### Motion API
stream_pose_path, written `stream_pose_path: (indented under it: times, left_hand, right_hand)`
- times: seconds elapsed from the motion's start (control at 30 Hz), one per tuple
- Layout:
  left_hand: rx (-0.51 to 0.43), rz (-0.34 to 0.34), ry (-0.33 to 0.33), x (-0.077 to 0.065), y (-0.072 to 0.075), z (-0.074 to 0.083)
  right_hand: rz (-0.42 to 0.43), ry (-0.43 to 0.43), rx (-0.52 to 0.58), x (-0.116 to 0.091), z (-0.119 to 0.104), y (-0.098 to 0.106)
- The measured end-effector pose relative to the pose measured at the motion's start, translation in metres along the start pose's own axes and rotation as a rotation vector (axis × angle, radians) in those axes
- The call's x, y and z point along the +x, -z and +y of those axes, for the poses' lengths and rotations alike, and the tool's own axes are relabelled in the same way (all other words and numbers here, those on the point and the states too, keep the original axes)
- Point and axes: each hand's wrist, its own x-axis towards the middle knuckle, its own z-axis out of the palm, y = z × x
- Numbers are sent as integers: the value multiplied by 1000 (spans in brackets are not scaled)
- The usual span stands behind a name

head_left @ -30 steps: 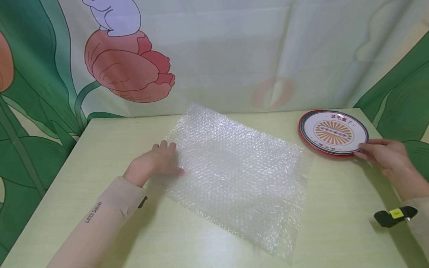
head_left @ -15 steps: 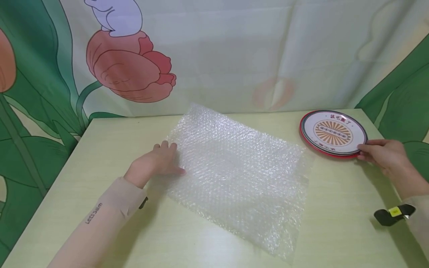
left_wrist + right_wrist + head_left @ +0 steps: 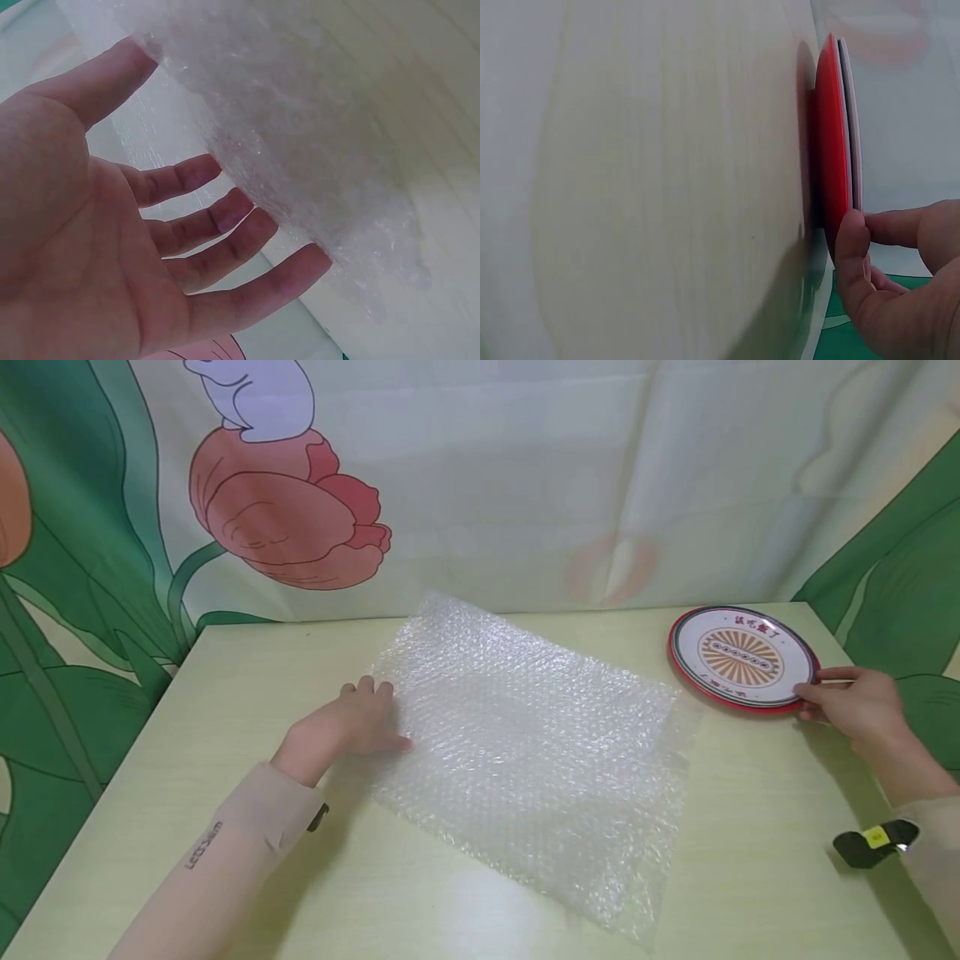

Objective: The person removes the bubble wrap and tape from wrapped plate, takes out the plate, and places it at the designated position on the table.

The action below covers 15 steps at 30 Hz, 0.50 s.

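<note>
A sheet of clear bubble wrap (image 3: 525, 760) lies flat across the middle of the table in the head view. My left hand (image 3: 352, 722) rests at its left edge, fingers spread and loosely extended. In the left wrist view the fingertips (image 3: 319, 259) touch the bubble wrap, and nothing is gripped. Toward the back right corner sits a stack of plates, the top plate (image 3: 742, 658) white with a dark rim and an orange sunburst, over a red-edged plate (image 3: 678, 675). My right hand (image 3: 862, 702) pinches the top plate's right edge; the right wrist view shows the stacked rims (image 3: 832, 142) from the side.
The pale wooden table (image 3: 247, 693) carries the wrap and the plates. Behind it hangs a printed curtain (image 3: 510, 493) with flowers and leaves, meeting the table's back edge. A dark wrist camera (image 3: 870, 847) shows at the right sleeve.
My right hand and the top plate have shifted slightly left over the plate below. The left hand and the bubble wrap stay about where they were.
</note>
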Motion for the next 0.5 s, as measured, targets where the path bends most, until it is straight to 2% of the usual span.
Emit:
stream_pose_path:
  times: [0.07, 0.23, 0.5]
  left_hand:
    - [15, 6, -10, -1, 0, 0]
    - [48, 16, -21, -3, -1, 0]
    - [41, 31, -20, -6, -3, 0]
  right_hand:
    - [-10, 24, -32, -2, 0, 0]
    - [-47, 99, -201, -9, -2, 0]
    - [-79, 259, -407, -20, -3, -5]
